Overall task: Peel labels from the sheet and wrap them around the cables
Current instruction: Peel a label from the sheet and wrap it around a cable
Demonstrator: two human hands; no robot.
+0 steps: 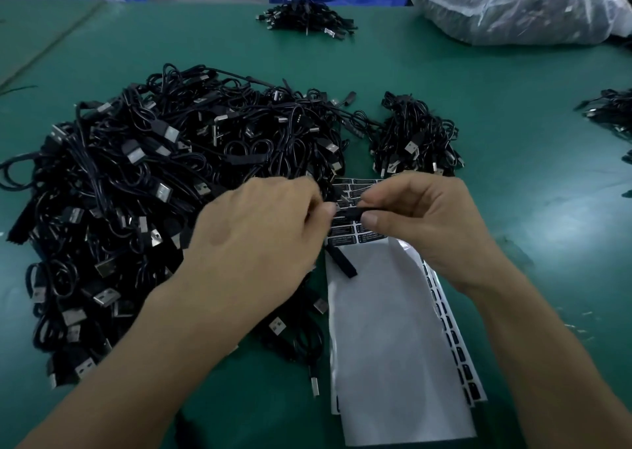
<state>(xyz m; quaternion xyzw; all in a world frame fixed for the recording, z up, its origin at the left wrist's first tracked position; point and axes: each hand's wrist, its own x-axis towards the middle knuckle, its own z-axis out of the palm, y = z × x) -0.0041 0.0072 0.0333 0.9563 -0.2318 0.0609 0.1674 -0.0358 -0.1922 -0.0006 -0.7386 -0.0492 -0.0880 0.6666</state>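
A big heap of black USB cables (143,188) covers the left of the green table (513,140). A white label sheet (386,332), mostly peeled bare, lies at front centre with a few black labels (355,236) left at its far end. My left hand (260,233) and my right hand (424,219) meet just above those labels. Between their fingertips they pinch a short black cable part (352,213), the right thumb and forefinger on its right end. A black connector end (342,260) hangs below it over the sheet.
A smaller bundle of cables (417,137) lies just beyond my right hand. Another small pile (307,17) sits at the far centre, and more cables (612,109) at the right edge. A clear plastic bag (519,3) of cables fills the far right. A second label sheet (455,342) peeks out underneath.
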